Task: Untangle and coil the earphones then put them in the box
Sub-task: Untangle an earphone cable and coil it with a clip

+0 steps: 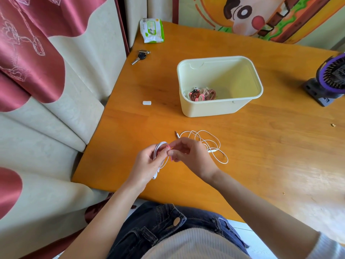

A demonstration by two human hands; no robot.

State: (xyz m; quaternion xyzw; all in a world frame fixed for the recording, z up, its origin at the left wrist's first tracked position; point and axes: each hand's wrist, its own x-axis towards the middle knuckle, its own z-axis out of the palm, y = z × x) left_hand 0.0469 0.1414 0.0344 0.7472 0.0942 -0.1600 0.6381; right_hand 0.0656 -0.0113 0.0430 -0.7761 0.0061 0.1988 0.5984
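White earphones lie partly loose on the orange table, their jack plug pointing toward the box. My left hand holds a small coil of the white cable wound around its fingers. Close beside it, my right hand pinches the same cable at the coil's top. The cream box stands open beyond the hands, with coiled brown and pink earphones in its near left corner.
A small white cap lies left of the box. Keys and a wet-wipes pack sit at the far left corner. A purple fan stands at the right edge. A cushioned sofa borders the table's left side.
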